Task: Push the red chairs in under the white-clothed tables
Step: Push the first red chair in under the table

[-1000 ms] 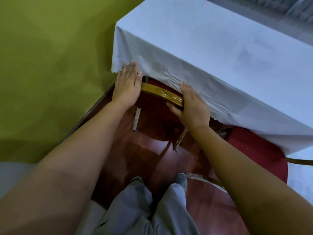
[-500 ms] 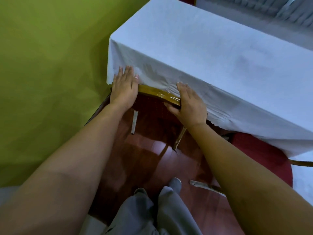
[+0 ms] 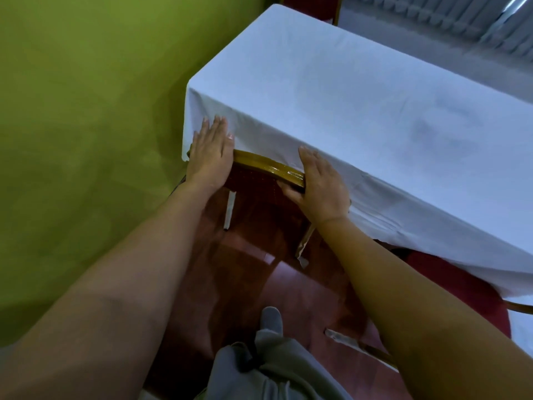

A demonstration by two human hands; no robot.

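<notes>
Head view: red padded chair with glossy golden frame (image 3: 268,168) sits tucked against the white-clothed counter (image 3: 346,96), left hand (image 3: 212,153) spread flat on its top rail, right hand (image 3: 318,186) pinching it, likely to push squarely.

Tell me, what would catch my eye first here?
Two bare hands at the centre: the left hand lies flat on the gold top of a red chair, and the right hand grips it. Just beyond, a long white-clothed table runs up and right. A bright green wall fills the left.
</notes>
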